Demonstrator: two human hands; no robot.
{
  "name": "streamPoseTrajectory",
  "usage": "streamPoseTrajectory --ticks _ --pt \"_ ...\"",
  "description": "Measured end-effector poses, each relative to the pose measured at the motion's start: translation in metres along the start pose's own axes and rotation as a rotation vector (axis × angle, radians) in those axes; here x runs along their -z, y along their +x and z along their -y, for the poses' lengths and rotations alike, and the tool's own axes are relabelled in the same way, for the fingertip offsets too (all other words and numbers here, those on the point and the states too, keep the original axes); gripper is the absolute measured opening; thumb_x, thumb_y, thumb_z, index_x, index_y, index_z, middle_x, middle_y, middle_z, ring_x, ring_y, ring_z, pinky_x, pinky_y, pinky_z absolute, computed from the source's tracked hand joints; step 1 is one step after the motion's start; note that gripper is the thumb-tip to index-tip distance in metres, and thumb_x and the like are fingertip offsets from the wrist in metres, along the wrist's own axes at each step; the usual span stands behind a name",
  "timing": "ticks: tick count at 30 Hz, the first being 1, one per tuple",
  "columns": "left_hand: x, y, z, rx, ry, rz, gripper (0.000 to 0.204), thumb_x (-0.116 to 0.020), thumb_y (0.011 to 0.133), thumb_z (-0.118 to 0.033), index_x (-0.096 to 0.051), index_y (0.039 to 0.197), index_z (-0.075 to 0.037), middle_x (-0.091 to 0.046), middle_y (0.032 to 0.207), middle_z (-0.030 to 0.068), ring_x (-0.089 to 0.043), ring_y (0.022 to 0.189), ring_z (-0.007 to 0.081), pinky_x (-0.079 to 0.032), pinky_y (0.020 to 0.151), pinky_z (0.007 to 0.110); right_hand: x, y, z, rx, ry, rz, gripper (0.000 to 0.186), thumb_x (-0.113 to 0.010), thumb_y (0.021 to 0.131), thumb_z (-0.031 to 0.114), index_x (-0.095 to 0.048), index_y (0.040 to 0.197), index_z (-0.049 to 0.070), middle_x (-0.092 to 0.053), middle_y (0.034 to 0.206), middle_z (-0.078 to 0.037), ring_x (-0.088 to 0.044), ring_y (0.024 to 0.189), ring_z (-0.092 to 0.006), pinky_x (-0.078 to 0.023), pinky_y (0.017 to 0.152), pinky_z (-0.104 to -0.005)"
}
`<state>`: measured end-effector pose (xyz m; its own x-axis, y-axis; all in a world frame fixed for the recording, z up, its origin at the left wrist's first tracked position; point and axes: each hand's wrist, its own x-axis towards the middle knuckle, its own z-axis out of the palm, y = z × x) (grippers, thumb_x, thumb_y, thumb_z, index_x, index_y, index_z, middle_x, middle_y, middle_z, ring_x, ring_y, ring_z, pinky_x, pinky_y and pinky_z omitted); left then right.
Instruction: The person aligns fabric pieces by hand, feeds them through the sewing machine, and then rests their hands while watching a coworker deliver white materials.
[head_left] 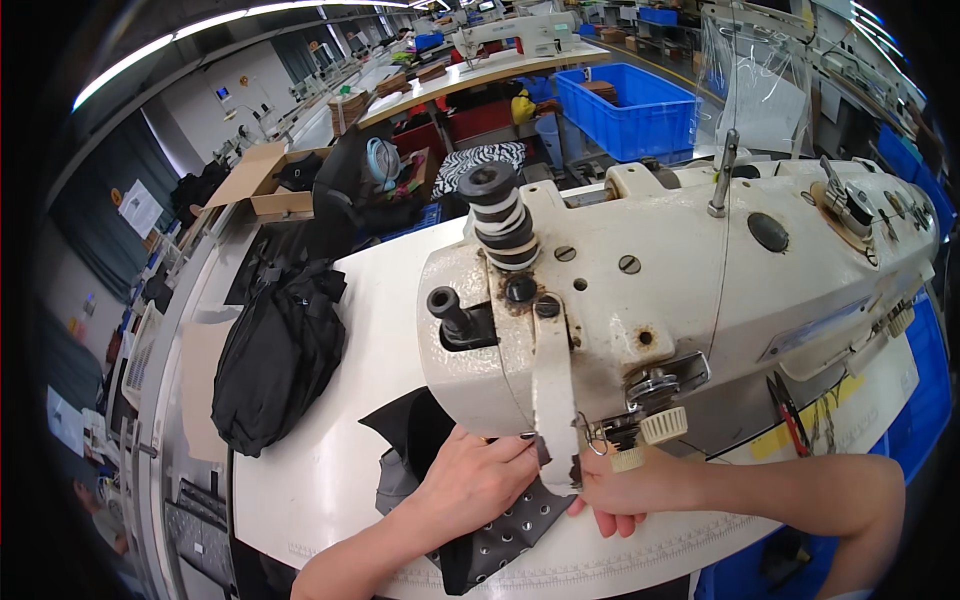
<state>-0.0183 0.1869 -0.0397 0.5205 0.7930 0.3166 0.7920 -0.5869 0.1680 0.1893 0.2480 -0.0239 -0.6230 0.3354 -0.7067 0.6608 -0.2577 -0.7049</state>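
A white sewing machine (620, 270) with rust stains stands across the table, its head right above my hands. Under it lies a black and dark grey fabric piece (515, 535) dotted with metal eyelets. My left hand (475, 485) rests on this piece, fingers bent and pressed together on it, the tips partly hidden by the machine head. My right hand (625, 490) is at the fabric's right edge with its fingers curled; thumb and forefinger are behind the machine's parts, so what they pinch is hidden. The needle area cannot be seen.
A black bag (280, 360) lies on the table's left side. Red-handled scissors (790, 415) are right of the machine. Printed ruler marks (670, 540) run along the near table edge. Beyond stand a blue crate (630, 110), a cardboard box (285, 200) and another sewing machine (520, 38).
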Motion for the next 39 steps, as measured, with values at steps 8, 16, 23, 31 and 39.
streamPoseTrajectory --ticks 8,16,23,31,39 --pt "0.003 0.0 0.002 0.004 -0.015 0.08 0.044 -0.066 0.077 -0.011 -0.065 0.12 -0.006 -0.06 0.11 0.0022 -0.055 0.102 0.0223 -0.043 0.081 0.035 0.0 -0.01 0.018 -0.101 -0.078 0.002 0.054 -0.042 0.1 0.051 -0.064 0.088 0.002 -0.065 0.067 -0.006 -0.058 0.049 -0.0106 -0.048 0.046 -0.025" --pt "0.001 -0.001 0.002 -0.035 0.024 0.042 0.043 -0.066 0.078 -0.011 -0.065 0.12 -0.005 -0.059 0.115 0.002 -0.053 0.104 0.021 -0.041 0.078 0.032 -0.001 -0.008 0.019 -0.046 -0.107 -0.008 0.053 -0.039 0.1 0.045 -0.061 0.084 0.0 -0.067 0.068 -0.011 -0.059 0.044 -0.0141 -0.047 0.04 -0.0269" --pt "0.005 0.003 0.0 -0.028 0.049 -0.005 0.04 -0.066 0.078 -0.011 -0.067 0.117 -0.006 -0.062 0.109 0.0017 -0.054 0.102 0.0207 -0.042 0.077 0.032 -0.001 -0.008 0.017 -0.048 -0.094 -0.04 0.053 -0.038 0.1 0.045 -0.064 0.087 0.001 -0.066 0.062 -0.008 -0.059 0.044 -0.0131 -0.047 0.04 -0.0261" --pt "0.002 0.003 -0.003 -0.012 0.063 -0.038 0.039 -0.068 0.077 -0.009 -0.068 0.116 -0.007 -0.065 0.11 0.0017 -0.054 0.098 0.0201 -0.043 0.077 0.031 -0.004 -0.002 0.01 -0.046 -0.096 -0.046 0.05 -0.039 0.099 0.044 -0.064 0.088 0.002 -0.066 0.062 -0.009 -0.059 0.044 -0.013 -0.047 0.04 -0.0267" --pt "-0.01 0.002 0.007 -0.025 0.0 -0.105 0.031 -0.07 0.08 -0.014 -0.068 0.11 -0.01 -0.066 0.113 0.001 -0.055 0.097 0.0212 -0.044 0.081 0.033 -0.005 -0.002 0.011 0.019 -0.126 -0.079 0.049 -0.036 0.099 0.04 -0.064 0.089 0.002 -0.066 0.061 -0.009 -0.059 0.043 -0.014 -0.048 0.042 -0.027"
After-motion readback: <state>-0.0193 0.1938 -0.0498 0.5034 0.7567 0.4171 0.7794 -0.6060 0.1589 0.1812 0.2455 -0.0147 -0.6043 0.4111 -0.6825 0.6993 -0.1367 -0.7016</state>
